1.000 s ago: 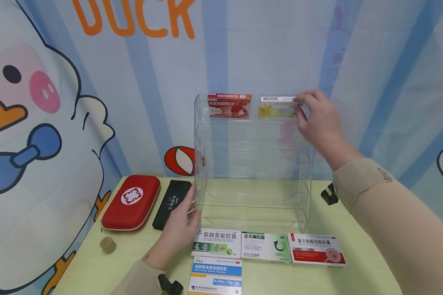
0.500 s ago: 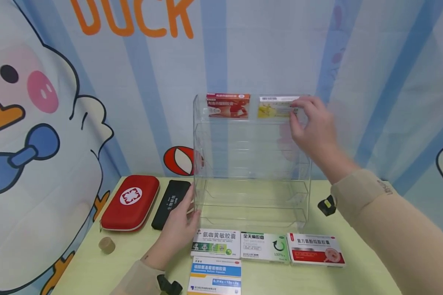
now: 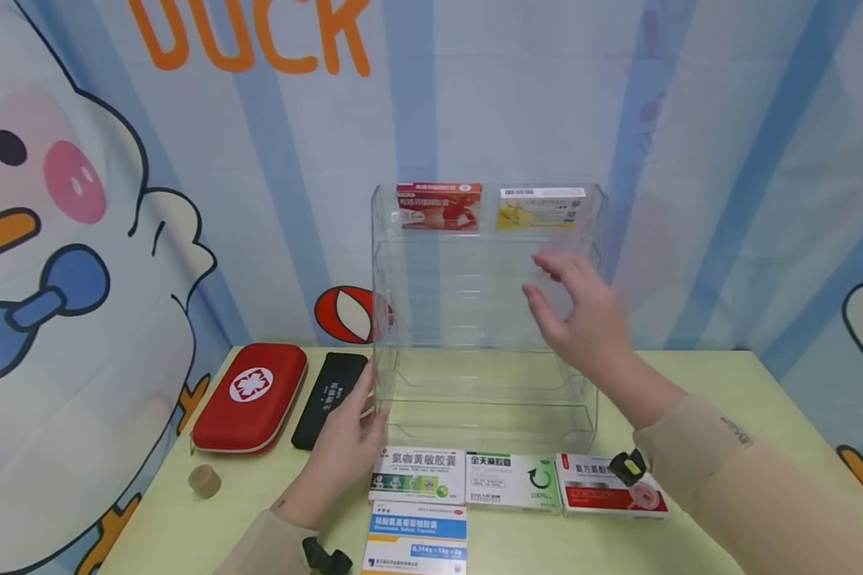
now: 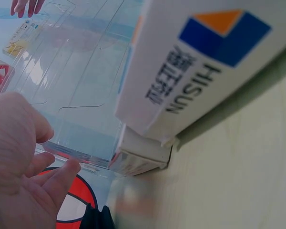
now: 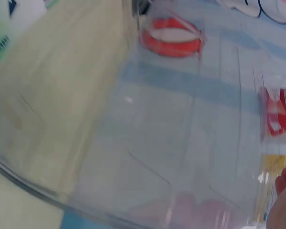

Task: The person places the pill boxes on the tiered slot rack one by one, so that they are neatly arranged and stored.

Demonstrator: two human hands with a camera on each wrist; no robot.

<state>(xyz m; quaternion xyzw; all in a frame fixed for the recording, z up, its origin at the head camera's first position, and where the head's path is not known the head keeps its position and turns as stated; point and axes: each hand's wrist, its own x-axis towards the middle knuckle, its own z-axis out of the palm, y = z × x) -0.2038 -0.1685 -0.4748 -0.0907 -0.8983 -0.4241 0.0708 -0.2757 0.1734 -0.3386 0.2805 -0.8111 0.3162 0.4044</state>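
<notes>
A clear acrylic tiered rack (image 3: 475, 319) stands upright on the table. My left hand (image 3: 345, 435) holds its lower left side; in the left wrist view thumb and fingers (image 4: 62, 179) lie either side of the clear panel's edge. My right hand (image 3: 582, 315) hangs in front of the upper right tiers, thumb and fingers apart, holding nothing. On the top tier sit a red-brown medicine box (image 3: 439, 208) at left and a yellow and white medicine box (image 3: 541, 209) at right.
Before the rack lie a green and white box (image 3: 417, 475), a white box with a green arrow (image 3: 514, 481), a red and white box (image 3: 604, 499) and a blue and white box (image 3: 415, 537). Left are a red zip case (image 3: 250, 399), a black pouch (image 3: 329, 399) and a cork (image 3: 204, 481).
My right hand has let go of the yellow and white box and come down and slightly left. That box stays on the top tier. The left hand keeps its hold on the rack.
</notes>
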